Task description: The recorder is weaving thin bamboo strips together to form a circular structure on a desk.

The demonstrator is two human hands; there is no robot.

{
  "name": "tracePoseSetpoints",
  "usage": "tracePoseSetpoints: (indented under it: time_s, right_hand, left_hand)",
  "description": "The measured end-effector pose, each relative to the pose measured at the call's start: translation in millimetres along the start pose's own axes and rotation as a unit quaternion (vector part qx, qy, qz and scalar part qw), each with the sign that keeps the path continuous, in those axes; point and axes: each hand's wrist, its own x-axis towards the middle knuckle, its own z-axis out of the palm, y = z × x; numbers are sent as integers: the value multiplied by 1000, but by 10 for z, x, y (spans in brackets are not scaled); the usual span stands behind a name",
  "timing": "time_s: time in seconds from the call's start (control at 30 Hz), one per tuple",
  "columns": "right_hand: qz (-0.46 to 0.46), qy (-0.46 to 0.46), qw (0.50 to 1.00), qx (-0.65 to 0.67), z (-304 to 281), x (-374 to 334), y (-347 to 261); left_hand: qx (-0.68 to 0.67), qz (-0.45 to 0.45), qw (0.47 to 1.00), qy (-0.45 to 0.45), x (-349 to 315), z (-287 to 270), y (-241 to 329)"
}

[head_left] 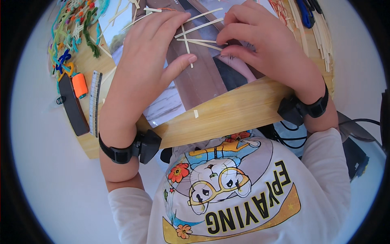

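My left hand (150, 44) lies palm down on a large glossy picture sheet (201, 85), its fingers stretched out and the thumb spread. The thumb tip rests against a thin pale wooden stick (186, 40) that lies lengthwise. Two more such sticks (201, 27) slant across above it, and a narrow pair (205, 43) runs from it toward my right hand (258, 38). That hand has bent fingers, with index and thumb a little apart at the ends of this pair. Whether the fingertips press on the sticks is hard to see.
Tangled coloured yarn (69, 36) spreads over the wooden table (227, 101) at left. Nearer are an orange capped object (80, 84), a dark flat case (73, 105) and a clear ruler (95, 101). Far right hold loose wooden strips (323, 40) and a blue-handled tool (305, 14).
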Motion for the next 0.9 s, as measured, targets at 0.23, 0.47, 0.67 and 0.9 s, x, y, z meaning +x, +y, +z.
tracePoseSetpoints:
  time_s: [0.23, 0.47, 0.67, 0.9]
  right_hand:
    - [-26, -19, 996, -80, 50, -39, 21]
    - [-33, 54, 996, -68, 108, -83, 67]
    - [-13, 41, 996, -80, 98, -92, 14]
    - [-21, 53, 988, -141, 140, -93, -53]
  left_hand:
    - [9, 0, 1000, 3, -9, 7, 3]
    - [8, 0, 1000, 1, -13, 5, -15]
    - [11, -1, 1000, 1, -8, 10, -17]
    - [13, -11, 1000, 5, -1, 10, 22]
